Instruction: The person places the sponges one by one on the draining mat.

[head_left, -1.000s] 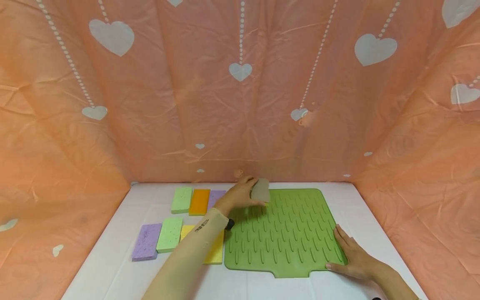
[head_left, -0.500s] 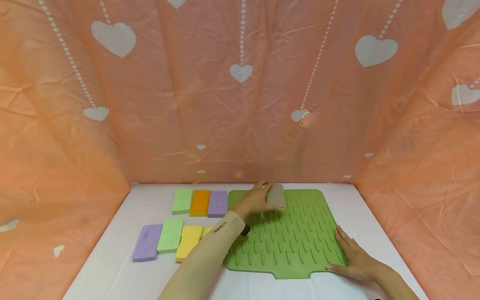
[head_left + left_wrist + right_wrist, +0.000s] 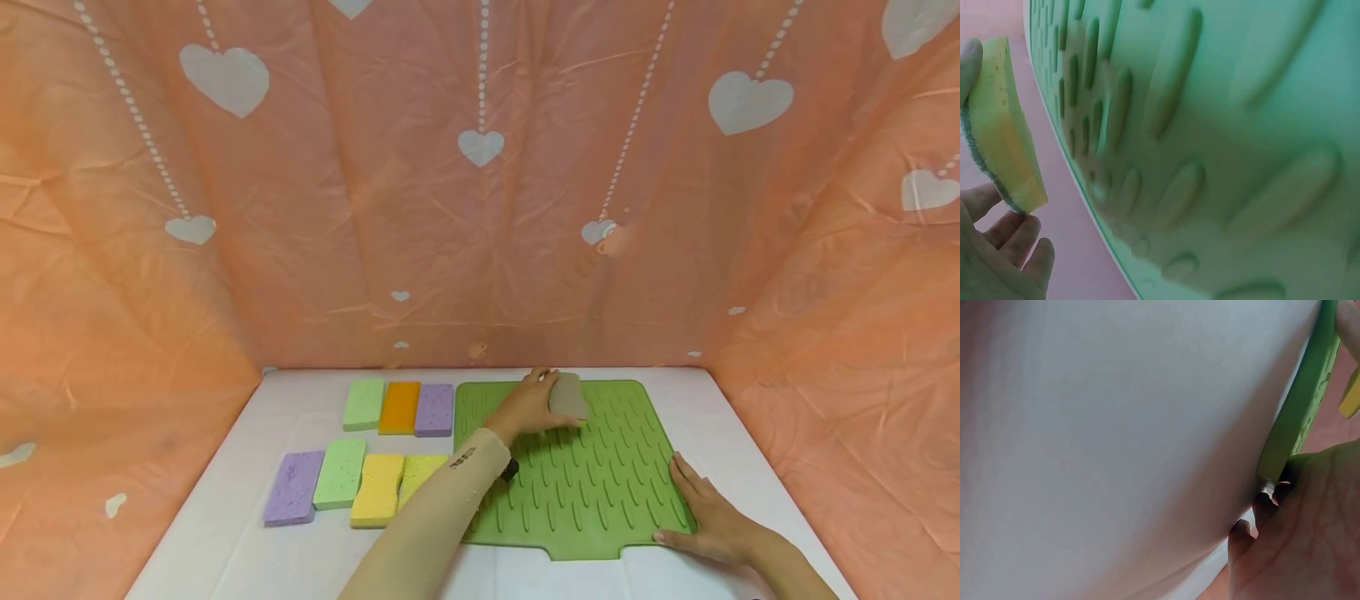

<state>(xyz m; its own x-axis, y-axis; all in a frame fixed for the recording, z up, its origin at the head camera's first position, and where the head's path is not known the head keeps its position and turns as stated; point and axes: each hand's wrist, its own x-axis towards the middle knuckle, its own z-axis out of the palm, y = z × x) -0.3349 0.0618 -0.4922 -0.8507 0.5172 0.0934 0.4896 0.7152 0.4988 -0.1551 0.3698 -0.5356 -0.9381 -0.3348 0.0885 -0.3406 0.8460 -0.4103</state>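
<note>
**Sponge (image 3: 567, 396) held over mat (image 3: 622, 492): one in hand, seven on table (image 3: 217, 550)**

Sponge: one, yellow, with a grey scouring face. You have it over the far middle part of the mat, grey face up; in the left wrist view it looks raised clear of the surface.

Left hand (image 3: 525, 408): yours, gripping the sponge between thumb and fingers.

Mat: one, green, ribbed, flat on the table, with a tab at the near edge.

Right hand (image 3: 708, 521): yours, grasping nothing, spread at the near right corner of the mat, thumb and fingers resting along its edge.

Far row, left of the mat, close side by side: green block (image 3: 363, 406), orange block (image 3: 400, 408), purple block (image 3: 433, 410).

Near row: second purple block (image 3: 294, 490), second green block (image 3: 341, 475), waisted yellow block (image 3: 377, 490), plain yellow block (image 3: 423, 471), the last partly hidden by your sleeve (image 3: 427, 533).

Backdrop (image 3: 375, 208): orange, printed with hearts.

Progress, as judged: under way. The sponge is picked up and brought over the mat; setting it down or working it there is left. No sponge shows lying on the mat, and the seven blocks lie out of hand.
</note>
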